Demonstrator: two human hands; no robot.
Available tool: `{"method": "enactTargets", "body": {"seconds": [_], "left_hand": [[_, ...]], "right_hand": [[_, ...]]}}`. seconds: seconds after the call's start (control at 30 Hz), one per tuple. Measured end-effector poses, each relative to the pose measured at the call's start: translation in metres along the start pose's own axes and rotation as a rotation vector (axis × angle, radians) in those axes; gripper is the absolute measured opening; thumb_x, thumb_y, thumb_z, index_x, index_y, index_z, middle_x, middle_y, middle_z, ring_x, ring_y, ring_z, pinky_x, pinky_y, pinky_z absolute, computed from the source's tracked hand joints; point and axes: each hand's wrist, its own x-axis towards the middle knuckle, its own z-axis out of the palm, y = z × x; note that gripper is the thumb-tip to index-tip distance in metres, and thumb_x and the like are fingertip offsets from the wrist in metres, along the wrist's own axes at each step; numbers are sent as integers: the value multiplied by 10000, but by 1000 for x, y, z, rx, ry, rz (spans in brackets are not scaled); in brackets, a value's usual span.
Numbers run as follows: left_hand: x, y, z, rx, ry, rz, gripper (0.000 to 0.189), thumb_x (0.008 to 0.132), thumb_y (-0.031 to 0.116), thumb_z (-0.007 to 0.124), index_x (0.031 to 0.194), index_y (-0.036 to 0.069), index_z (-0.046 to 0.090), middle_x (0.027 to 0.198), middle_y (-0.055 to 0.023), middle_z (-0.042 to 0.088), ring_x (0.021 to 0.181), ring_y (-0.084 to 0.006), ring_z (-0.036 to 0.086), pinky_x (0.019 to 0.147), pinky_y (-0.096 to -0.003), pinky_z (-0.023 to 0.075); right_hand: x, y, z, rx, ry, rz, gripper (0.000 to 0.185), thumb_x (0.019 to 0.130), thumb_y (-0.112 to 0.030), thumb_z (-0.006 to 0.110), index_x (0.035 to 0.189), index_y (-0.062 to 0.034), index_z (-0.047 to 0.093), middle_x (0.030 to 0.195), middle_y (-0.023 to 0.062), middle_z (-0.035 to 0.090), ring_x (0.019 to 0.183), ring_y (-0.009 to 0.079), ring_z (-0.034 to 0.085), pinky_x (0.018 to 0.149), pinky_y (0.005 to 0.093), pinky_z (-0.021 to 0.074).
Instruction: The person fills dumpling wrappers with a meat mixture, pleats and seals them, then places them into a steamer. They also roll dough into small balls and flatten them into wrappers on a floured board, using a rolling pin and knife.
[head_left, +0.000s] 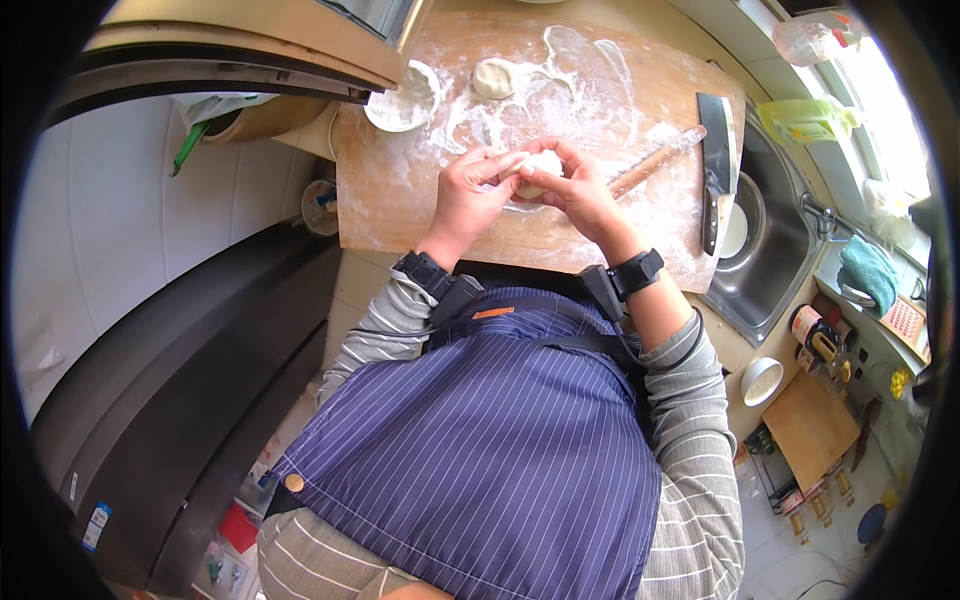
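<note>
My left hand (474, 193) and my right hand (576, 187) hold one piece of pale dough (541, 166) between their fingers, just above the near part of a floured wooden board (390, 202). The fingertips hide part of the dough. Farther back on the board lies a round, flattened dough piece (493, 79), with a white bowl of flour (405, 97) to its left. A wooden rolling pin (652, 163) rests at a slant to the right of my right hand, its near end hidden behind the wrist. Loose flour is spread over the board.
A cleaver (717, 165) lies along the board's right edge, beside a steel sink (780, 255) with a white dish (733, 231) inside. A small white bowl (762, 381) stands on the counter at right. An open cabinet door (247, 37) juts in at upper left, above a dark refrigerator (172, 405).
</note>
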Motion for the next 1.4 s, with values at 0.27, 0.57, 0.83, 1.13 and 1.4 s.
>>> {"method": "enactTargets", "body": {"seconds": [0.27, 0.57, 0.83, 1.13, 1.4], "left_hand": [[-3, -6, -8, -506, -105, -380, 229, 923, -4, 768, 1143, -67, 756, 1027, -122, 772, 862, -149, 733, 719, -285, 630], [17, 12, -91, -781, 416, -184, 210, 959, 107, 760, 1154, 30, 758, 1046, -97, 765, 886, -162, 731, 765, -258, 597], [-10, -32, 9, 119, -118, -100, 277, 955, 22, 712, 1225, 52, 762, 1103, -123, 757, 922, -188, 740, 814, -322, 608], [8, -36, 43, 499, -78, -117, 379, 803, 52, 844, 1164, 53, 728, 1155, -122, 685, 1016, -261, 693, 823, -356, 565], [31, -47, 65, 534, -236, 6, 246, 778, 42, 791, 994, 38, 675, 1044, -146, 658, 959, -387, 661, 817, -473, 541]], "right_hand": [[-8, 3, -8, -49, 137, 64, 257, 886, -71, 833, 1082, -39, 670, 1014, 87, 737, 897, 184, 740, 789, 363, 658], [-12, -38, -54, -108, 476, -88, 258, 939, -90, 775, 1170, -78, 662, 1160, 176, 708, 1002, 256, 746, 778, 336, 686], [29, -19, -79, -568, 463, -150, 538, 957, -149, 779, 1442, -100, 551, 1409, 242, 547, 1023, 287, 734, 813, 364, 684], [-39, 1, -58, -1333, 753, -358, 577, 862, -229, 845, 1310, 14, 573, 1250, 279, 610, 953, 358, 705, 864, 437, 574], [-25, 41, -26, -1072, 424, -9, 564, 845, -265, 856, 1223, 32, 561, 990, 267, 727, 974, 449, 710, 840, 506, 560]]}}
